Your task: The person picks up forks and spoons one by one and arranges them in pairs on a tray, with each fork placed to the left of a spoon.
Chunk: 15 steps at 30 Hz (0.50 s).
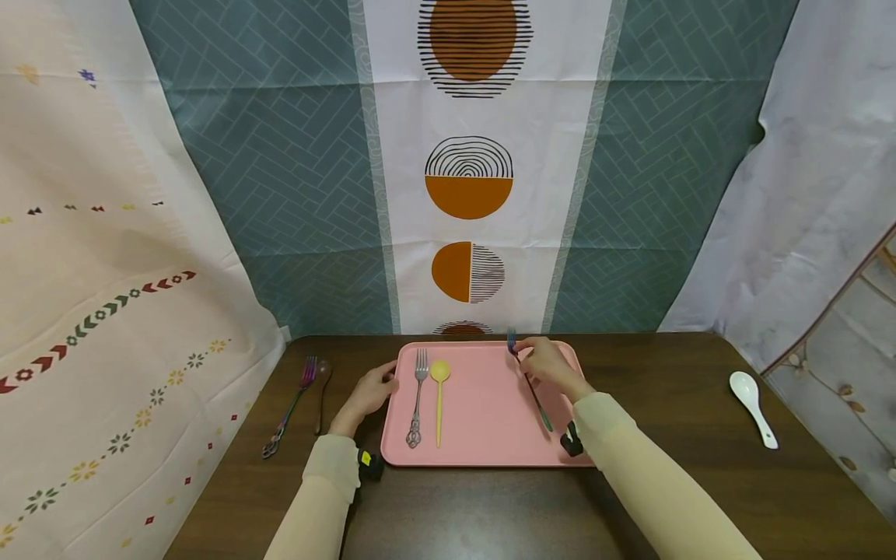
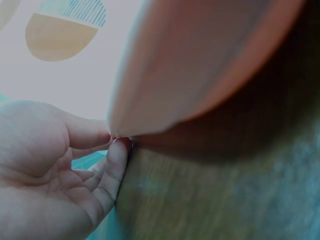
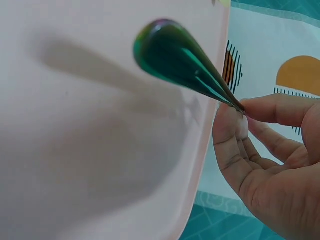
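A pink tray point(image 1: 483, 412) lies on the table, holding a silver fork point(image 1: 418, 404) and a yellow spoon point(image 1: 439, 397) side by side at its left. At the tray's left edge my left hand point(image 1: 367, 395) pinches the rim between thumb and finger, as the left wrist view shows close up. Over the right part of the tray, my right hand point(image 1: 549, 365) pinches a dark iridescent fork point(image 1: 537, 403) near its neck. Its tines point away from me. The green handle end point(image 3: 167, 52) slants above the tray and throws a shadow on it.
Left of the tray lie a fork with a purple-green sheen point(image 1: 290, 412) and a dark brown spoon point(image 1: 321, 397). A white spoon point(image 1: 754, 408) rests near the right edge of the brown table point(image 1: 665, 420). Patterned cloth point(image 1: 280, 155) hangs behind and at both sides.
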### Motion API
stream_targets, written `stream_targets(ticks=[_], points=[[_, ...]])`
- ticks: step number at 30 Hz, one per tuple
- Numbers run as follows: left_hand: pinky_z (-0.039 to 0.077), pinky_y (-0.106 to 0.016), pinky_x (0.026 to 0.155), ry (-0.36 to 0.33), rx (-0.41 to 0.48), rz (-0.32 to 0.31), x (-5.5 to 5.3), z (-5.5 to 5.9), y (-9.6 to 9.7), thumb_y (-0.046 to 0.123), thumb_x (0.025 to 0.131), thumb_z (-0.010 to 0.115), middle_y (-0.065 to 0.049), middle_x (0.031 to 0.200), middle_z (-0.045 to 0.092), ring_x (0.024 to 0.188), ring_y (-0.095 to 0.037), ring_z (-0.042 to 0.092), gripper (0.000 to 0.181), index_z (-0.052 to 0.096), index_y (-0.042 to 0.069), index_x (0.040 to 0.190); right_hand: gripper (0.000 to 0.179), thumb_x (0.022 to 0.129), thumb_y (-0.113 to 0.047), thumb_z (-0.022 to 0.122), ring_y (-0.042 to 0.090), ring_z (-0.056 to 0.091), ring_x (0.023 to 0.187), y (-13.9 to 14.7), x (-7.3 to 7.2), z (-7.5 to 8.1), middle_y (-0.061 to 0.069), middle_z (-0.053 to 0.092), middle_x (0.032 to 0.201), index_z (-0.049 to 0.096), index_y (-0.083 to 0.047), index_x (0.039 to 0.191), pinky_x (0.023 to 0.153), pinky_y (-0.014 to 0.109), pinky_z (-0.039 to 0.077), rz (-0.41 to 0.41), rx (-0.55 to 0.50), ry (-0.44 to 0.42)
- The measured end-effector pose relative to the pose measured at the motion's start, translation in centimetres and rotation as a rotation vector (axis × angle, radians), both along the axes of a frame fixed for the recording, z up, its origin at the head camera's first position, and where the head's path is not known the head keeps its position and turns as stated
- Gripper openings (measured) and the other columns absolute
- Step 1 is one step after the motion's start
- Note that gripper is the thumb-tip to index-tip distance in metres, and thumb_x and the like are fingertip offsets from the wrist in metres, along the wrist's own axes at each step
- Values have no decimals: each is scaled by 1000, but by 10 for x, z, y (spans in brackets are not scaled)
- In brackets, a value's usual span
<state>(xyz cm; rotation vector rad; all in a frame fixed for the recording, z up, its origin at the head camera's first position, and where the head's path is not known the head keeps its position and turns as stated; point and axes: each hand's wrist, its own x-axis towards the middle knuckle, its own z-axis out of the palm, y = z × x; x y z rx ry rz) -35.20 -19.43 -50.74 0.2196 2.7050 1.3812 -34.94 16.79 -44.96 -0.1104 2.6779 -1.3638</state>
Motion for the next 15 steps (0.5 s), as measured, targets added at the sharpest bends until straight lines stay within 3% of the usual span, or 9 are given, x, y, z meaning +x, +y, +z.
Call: stream_targets(ticks=[10, 15], points=[[49, -37, 81, 1, 2, -1, -2, -2, -1, 5, 103, 53, -14, 106, 58, 94, -25, 58, 53, 44, -6, 154, 48, 88, 8, 57, 17, 56, 52, -20, -5, -1, 7, 58, 68, 64, 2, 135, 58, 41, 60, -6, 2, -19], [51, -37, 83, -4, 7, 3, -1, 0, 0, 6, 103, 53, -13, 106, 58, 95, -25, 58, 53, 44, -5, 154, 46, 87, 9, 58, 16, 56, 49, -28, -7, -4, 7, 59, 66, 66, 2, 132, 55, 39, 59, 6, 3, -12]])
